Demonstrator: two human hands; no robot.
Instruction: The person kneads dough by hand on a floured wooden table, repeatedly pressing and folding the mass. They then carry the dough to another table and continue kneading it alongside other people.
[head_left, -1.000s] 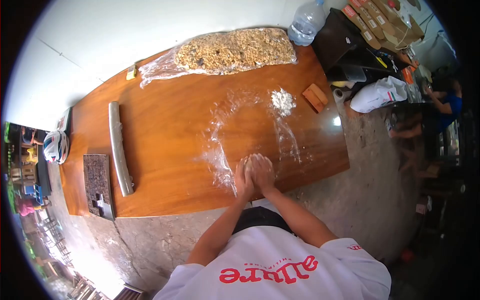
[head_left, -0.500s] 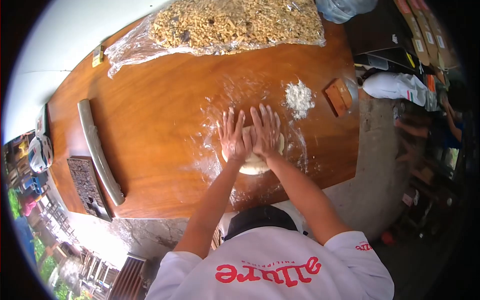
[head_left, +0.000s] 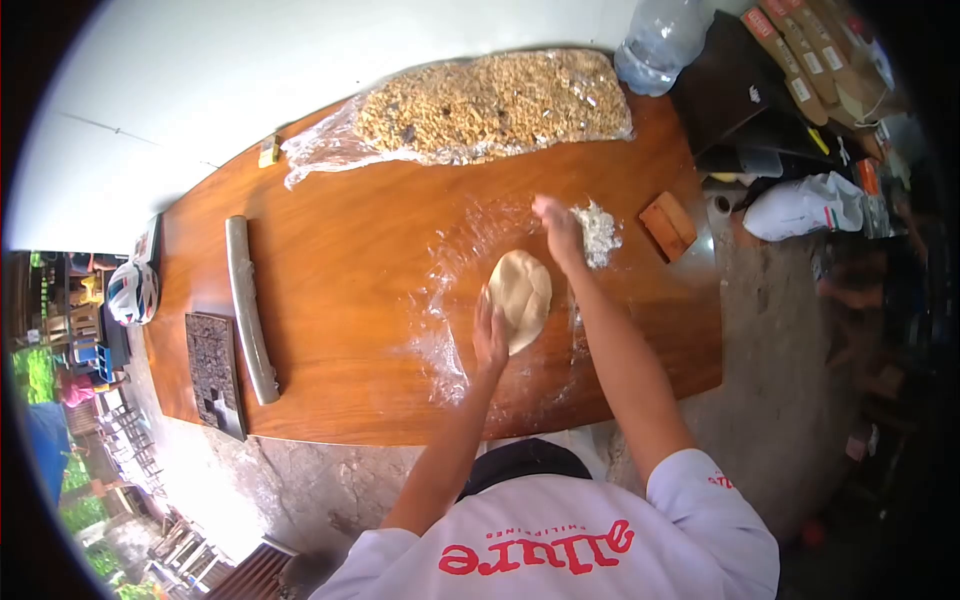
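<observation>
Resting flat on the dough, left hand fingers together; right hand reaching flour pile, fingers unclear.

**White tee, bare forearms**

The person wears a white short-sleeved T-shirt with the word "allure" printed across the chest in bold red letters and a line of smaller red lettering beside it. A small red mark sits on the right sleeve. Both sleeves end above the elbow, leaving the arms uncovered. The left hand and right hand are bare, without gloves. Dark clothing shows below the shirt hem.
</observation>
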